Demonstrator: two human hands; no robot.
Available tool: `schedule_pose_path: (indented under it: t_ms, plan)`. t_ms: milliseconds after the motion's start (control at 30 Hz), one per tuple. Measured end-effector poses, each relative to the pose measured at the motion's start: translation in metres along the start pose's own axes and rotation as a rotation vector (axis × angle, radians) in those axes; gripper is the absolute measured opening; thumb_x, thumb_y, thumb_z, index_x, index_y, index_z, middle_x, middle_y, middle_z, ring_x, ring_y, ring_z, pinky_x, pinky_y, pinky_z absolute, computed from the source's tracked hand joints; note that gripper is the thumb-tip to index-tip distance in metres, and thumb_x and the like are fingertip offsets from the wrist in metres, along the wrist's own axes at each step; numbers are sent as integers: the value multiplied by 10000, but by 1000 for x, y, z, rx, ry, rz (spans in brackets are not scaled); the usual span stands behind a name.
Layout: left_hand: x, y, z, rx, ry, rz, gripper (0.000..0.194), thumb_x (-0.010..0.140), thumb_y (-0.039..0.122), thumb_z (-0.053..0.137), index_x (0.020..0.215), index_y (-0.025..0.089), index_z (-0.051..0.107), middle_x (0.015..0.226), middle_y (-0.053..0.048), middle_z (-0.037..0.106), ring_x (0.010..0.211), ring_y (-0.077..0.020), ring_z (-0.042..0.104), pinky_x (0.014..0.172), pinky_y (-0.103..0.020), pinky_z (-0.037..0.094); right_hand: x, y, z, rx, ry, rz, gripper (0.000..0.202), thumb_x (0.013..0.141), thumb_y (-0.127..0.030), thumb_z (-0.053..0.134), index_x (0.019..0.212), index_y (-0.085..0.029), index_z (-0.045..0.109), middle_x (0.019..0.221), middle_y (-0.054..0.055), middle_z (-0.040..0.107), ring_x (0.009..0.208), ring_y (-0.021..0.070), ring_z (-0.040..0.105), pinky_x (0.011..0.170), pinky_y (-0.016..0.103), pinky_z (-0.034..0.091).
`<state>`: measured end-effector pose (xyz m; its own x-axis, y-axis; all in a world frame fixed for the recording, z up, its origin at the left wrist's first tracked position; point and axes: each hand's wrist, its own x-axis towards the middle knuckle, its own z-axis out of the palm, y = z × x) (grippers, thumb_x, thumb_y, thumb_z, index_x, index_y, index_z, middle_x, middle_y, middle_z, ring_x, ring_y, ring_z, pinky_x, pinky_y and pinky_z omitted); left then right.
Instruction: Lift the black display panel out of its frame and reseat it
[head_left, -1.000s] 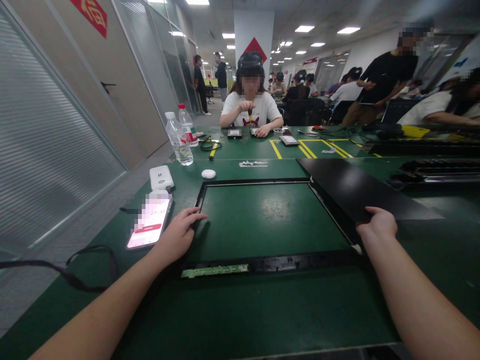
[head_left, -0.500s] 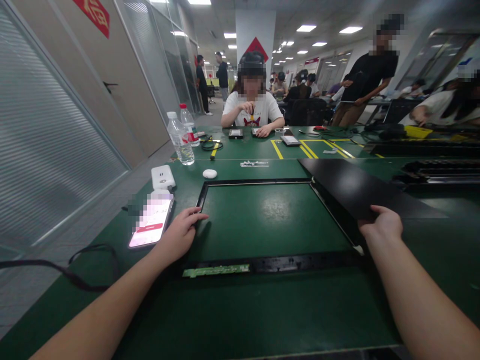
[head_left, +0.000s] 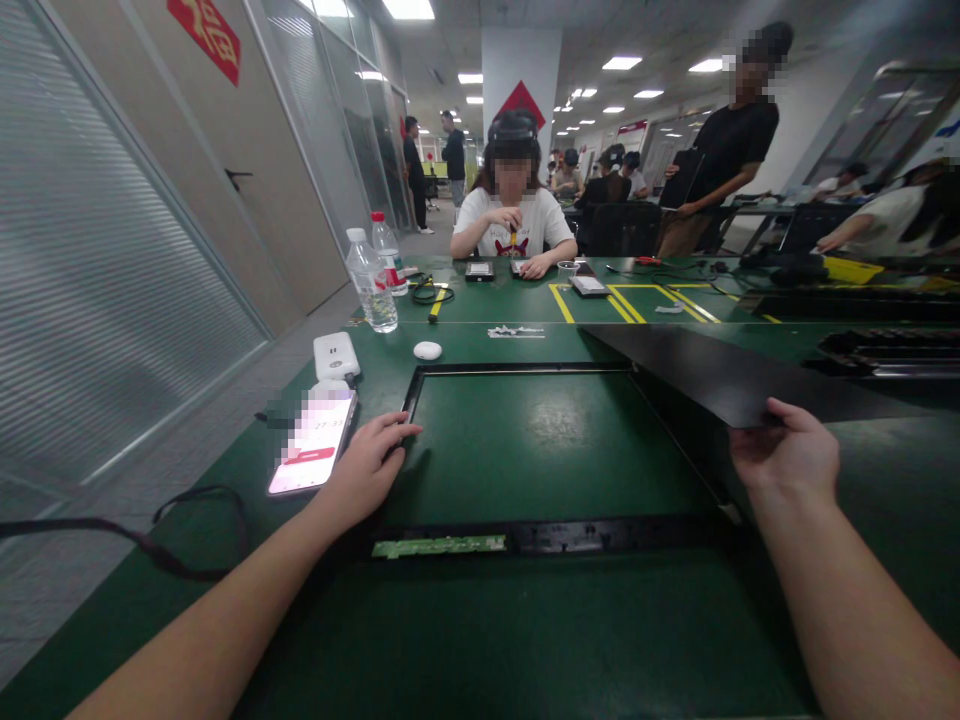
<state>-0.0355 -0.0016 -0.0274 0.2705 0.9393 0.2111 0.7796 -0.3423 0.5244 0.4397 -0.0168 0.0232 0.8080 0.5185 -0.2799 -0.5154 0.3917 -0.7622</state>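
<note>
A thin black rectangular bezel frame lies flat on the green table. Along its near bar sits a strip of green circuit board. My left hand rests on the frame's left bar, its fingers stretched out and holding nothing. At the right, my right hand pinches the near edge of a flat black panel between thumb and fingers. The panel is tilted, its near edge raised, and it covers part of the frame's right side.
Left of the frame lie a lit phone, a white power bank and a strap. Beyond are a small white case and two water bottles. Long black parts lie far right. A person works opposite.
My right hand has moved slightly right and raised the black panel's near edge, tilting it more. My left hand stays on the frame. The whole view has shifted a little.
</note>
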Motion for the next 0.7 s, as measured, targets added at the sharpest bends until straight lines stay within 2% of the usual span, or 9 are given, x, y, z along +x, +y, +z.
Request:
schedule_pose_path:
  t_ms: [133, 267, 333, 533, 633, 700]
  plan:
    - [0, 3, 0, -5, 78, -1, 422, 969, 366, 472, 1254, 182, 723, 1469, -202, 589, 1382, -397, 545, 1155, -647, 412, -18, -4, 6, 53, -90, 10, 179, 755, -11, 491, 753, -173, 567, 707, -19, 580, 626, 102, 623, 569, 188, 568]
    - [-1, 9, -3, -51, 164, -23, 428, 962, 416, 504, 1254, 179, 708, 1488, -207, 569, 1412, -403, 515, 1186, -651, 366, -30, -6, 8, 50, -147, 22, 213, 730, -7, 498, 811, -174, 602, 713, -23, 604, 616, 111, 627, 530, 200, 554]
    - [-1, 11, -3, -142, 197, -57, 446, 950, 441, 537, 1289, 191, 680, 1497, -192, 571, 1434, -395, 496, 1209, -633, 345, -33, -5, 8, 40, -148, 43, 200, 718, -21, 516, 806, -178, 602, 717, -20, 619, 600, 120, 628, 526, 222, 557]
    - [2, 18, -1, -783, 269, -343, 553, 933, 427, 622, 1433, 212, 527, 1531, -175, 581, 1435, -329, 535, 1251, -532, 339, -31, -4, 3, -12, -162, 68, 170, 663, -107, 536, 774, -165, 650, 774, 31, 689, 664, 178, 674, 617, 332, 623]
    - [4, 29, -4, -1045, 337, -444, 513, 941, 338, 627, 1421, 194, 519, 1478, -177, 631, 1388, -287, 593, 1243, -464, 378, -28, -3, -1, -28, -154, 38, 175, 643, -129, 549, 761, -169, 672, 798, 44, 719, 705, 218, 701, 684, 414, 648]
    - [5, 37, -9, -1178, 358, -472, 464, 959, 294, 603, 1404, 184, 530, 1405, -170, 686, 1328, -267, 646, 1217, -436, 421, -26, -4, -5, -60, -129, -15, 151, 616, -127, 574, 726, -174, 666, 785, 47, 725, 696, 222, 705, 692, 409, 647]
